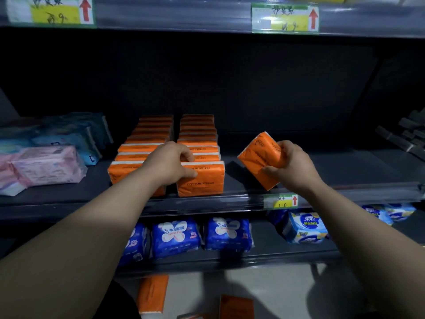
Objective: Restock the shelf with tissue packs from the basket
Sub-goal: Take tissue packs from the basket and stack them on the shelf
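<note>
- Two hands at work: right hand (292, 165) curls round one end of a tilted orange pack (258, 158), held just above the shelf (207, 202) deck.
- Left hand (170, 163) grips the front pack (203, 181), fingers hooked over its top, thumb on the face.
- That pack heads the right one of two rows (156, 134) running front to back.
- Risk, imo: tilted pack is held by one end only, so it could swing & slip; stood alone w/ no neighbour it may flop.
- Front pack sits at the lip; a tug fwd could tip it off.
- Basket not visible; spare packs (153, 292) lie low down.
</note>
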Available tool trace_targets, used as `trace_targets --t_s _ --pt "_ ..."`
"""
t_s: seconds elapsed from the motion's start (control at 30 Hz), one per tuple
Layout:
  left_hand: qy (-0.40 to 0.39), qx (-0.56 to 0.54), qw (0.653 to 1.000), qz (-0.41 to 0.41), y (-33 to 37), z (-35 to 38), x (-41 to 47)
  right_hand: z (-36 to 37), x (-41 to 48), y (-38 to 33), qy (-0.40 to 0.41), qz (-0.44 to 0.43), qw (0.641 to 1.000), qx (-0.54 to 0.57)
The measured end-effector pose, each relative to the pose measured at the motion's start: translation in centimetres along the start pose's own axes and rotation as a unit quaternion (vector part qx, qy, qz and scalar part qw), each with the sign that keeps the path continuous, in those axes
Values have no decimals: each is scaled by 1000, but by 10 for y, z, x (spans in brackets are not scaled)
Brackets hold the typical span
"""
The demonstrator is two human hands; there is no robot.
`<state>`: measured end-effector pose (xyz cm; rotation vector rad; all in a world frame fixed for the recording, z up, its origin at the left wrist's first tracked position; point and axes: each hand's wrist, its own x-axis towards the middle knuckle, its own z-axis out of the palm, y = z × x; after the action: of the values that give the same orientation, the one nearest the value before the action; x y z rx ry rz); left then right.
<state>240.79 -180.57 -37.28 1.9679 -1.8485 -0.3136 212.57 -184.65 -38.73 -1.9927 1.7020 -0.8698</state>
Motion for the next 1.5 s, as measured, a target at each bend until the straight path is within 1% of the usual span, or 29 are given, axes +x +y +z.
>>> trace_targets --t_s 0.07,0.13,0.27,0.37,0.43,0.57,0.7,0.83,1.0,1.1,1.27,1.5 --pt "-12 -5 1000 1 -1 0 1 0 0 0 3 2 1000 8" --pt "-7 -18 1000 -2 0 -1 3 0 1 0 11 5 1000 20" --pt "54 -50 997 3 7 0 18 -1 13 -2 36 17 998 55" --pt "99 -37 994 4 12 4 39 1 29 -2 51 22 996 63" --pt "106 -13 994 -9 14 6 56 2 44 -3 57 23 996 59" --pt "63 46 996 -35 13 13 93 11 87 -1 61 11 998 13" --pt "14 28 999 -39 18 21 130 34 138 4 25 3 999 -43" --pt "4 17 999 -30 12 33 164 62 186 9 5 -3 993 -115" --pt "-1 46 999 -22 -4 43 188 84 219 13 -6 -28 994 -103" --pt "-5 22 999 -23 -11 44 192 94 232 10 -14 -55 991 -120" --pt "7 26 1000 4 -14 46 193 109 250 9 12 -42 990 -131" --pt "8 27 1000 -6 -13 45 188 118 257 2 29 -31 992 -119"
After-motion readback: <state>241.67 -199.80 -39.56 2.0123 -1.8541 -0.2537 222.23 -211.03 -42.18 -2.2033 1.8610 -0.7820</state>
